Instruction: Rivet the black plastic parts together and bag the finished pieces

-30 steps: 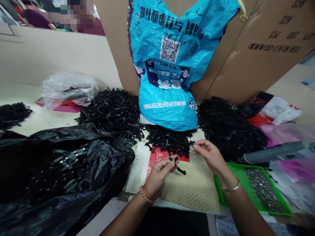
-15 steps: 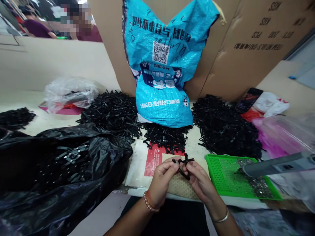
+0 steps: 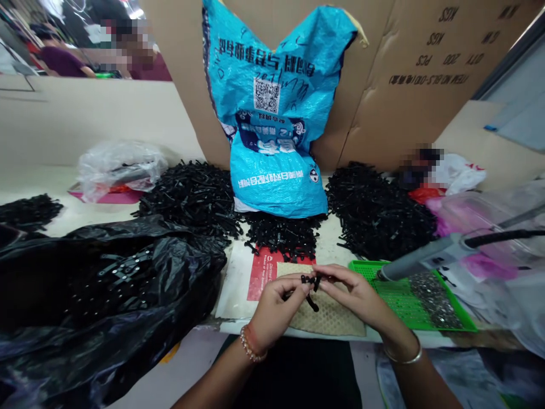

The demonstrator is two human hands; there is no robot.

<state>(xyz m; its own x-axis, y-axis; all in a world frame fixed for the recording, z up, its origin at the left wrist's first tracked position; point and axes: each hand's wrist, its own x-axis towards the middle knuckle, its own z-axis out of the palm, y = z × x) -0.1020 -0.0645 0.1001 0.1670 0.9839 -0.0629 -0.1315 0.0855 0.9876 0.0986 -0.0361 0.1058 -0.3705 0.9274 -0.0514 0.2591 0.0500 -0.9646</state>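
Small black plastic pieces (image 3: 314, 304), joined or held together, are pinched between both hands above a tan textured mat (image 3: 336, 318). My left hand (image 3: 279, 304) grips their left side between thumb and fingers. On their right side, my right hand (image 3: 351, 289) closes thumb and fingertips on them. How the pieces fit together is too small to tell. Just behind the hands lies a small heap of black pieces (image 3: 283, 236), next to a red and white printed sheet (image 3: 258, 275).
A black plastic bag (image 3: 179, 284) with black parts stands at left. A green tray (image 3: 462, 318) of small metal pieces is at right, under a grey tool arm (image 3: 421, 258). Behind are a blue sack (image 3: 276, 170) and larger black heaps (image 3: 378, 216). People sit beyond the partition.
The view has shifted slightly. The fingers of my right hand have come over the black pieces, which are turned and closer together. The grey arm appears farther left over the tray.
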